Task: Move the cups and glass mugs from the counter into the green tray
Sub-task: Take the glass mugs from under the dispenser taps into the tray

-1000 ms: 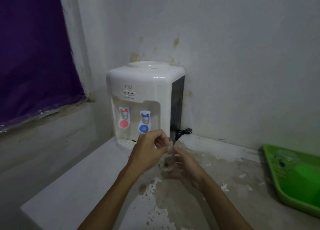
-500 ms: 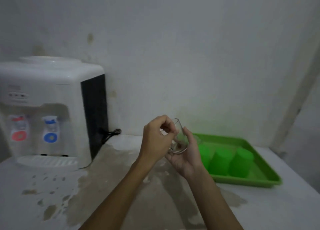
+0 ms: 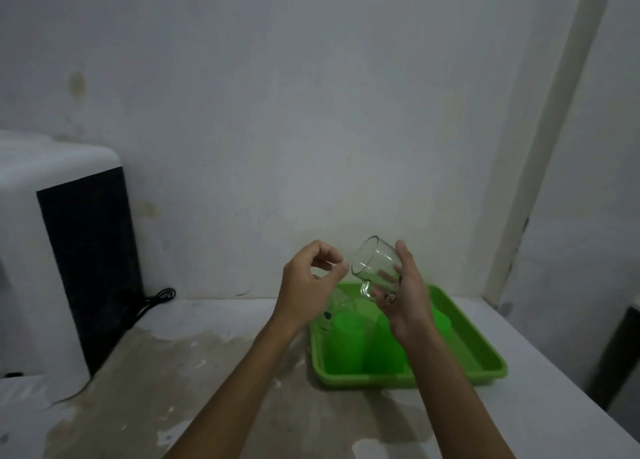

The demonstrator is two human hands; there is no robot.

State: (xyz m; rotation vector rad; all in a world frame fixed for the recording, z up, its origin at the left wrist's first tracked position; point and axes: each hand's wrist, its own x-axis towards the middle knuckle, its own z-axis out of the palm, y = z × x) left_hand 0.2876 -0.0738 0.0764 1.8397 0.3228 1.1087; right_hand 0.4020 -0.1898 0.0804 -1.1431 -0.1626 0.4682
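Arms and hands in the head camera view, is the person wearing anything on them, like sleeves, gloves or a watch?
Nothing worn shows. The left hand and right hand are gloveless, and both forearms are bare down to the frame's bottom edge, with no sleeve, watch or bracelet in view. Whether any finger carries a ring is too blurred to tell.

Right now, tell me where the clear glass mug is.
In the head view the glass mug is right of centre, tilted on its side in the right hand, above the back of the green tray; the left hand is just beside its mouth.
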